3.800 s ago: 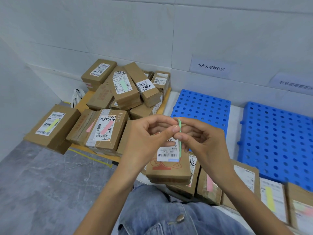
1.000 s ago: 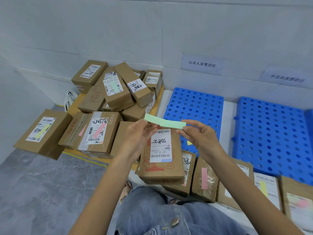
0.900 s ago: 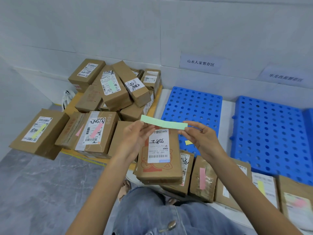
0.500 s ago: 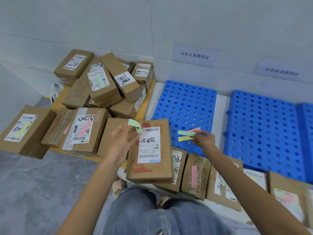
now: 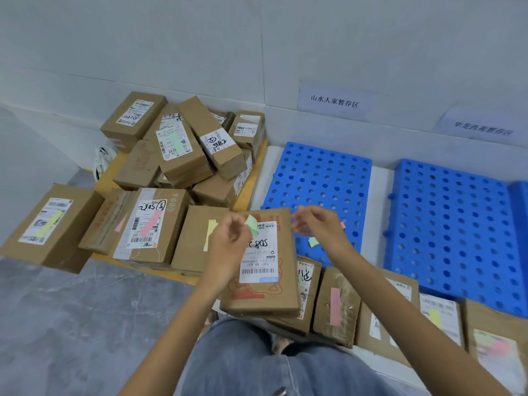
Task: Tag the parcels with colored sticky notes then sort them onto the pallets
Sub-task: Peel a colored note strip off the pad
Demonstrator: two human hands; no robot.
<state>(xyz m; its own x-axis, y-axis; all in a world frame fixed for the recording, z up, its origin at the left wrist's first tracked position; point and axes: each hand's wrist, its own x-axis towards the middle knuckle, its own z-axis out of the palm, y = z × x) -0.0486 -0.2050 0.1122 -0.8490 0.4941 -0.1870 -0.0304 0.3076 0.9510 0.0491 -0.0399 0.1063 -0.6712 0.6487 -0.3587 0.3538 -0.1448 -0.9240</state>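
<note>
My left hand (image 5: 228, 241) pinches a green sticky note (image 5: 252, 226) by one end between thumb and fingers. My right hand (image 5: 317, 228) hangs loosely curled, blurred, apparently empty. The note hovers over the far edge of the parcel (image 5: 263, 292) before me. Judgement: flimsy, curls readily; hold it by the unglued end. Blue pallet (image 5: 320, 178) beyond.

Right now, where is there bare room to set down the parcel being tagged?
The right blue pallet is bare across its visible top. The left blue pallet is free from the wall to the loose sticky notes near its front edge. Crowded: the pile of parcels on the left and the row of parcels along the pallets' front.
</note>
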